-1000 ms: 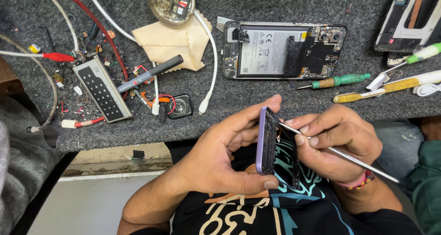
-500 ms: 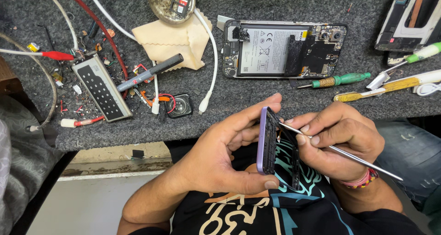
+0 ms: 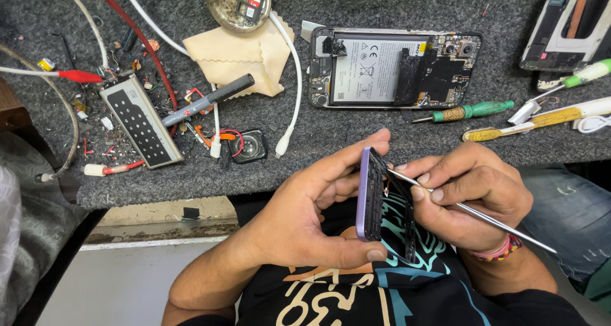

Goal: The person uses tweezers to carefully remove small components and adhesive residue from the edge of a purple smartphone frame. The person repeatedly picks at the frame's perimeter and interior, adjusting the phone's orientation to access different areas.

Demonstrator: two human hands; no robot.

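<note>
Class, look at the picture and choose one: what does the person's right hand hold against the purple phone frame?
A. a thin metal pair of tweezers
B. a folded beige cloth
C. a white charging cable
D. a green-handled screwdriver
A: the right hand pinches thin metal tweezers whose tip meets the inner side of the purple phone frame, which the left hand holds on edge; the green-handled screwdriver lies on the bench.

Bright, even overhead light, soft shadows under the hands. Glare on the metal dish (image 3: 238, 4) at the top edge; the picture is sharp, corners slightly bowed.
</note>
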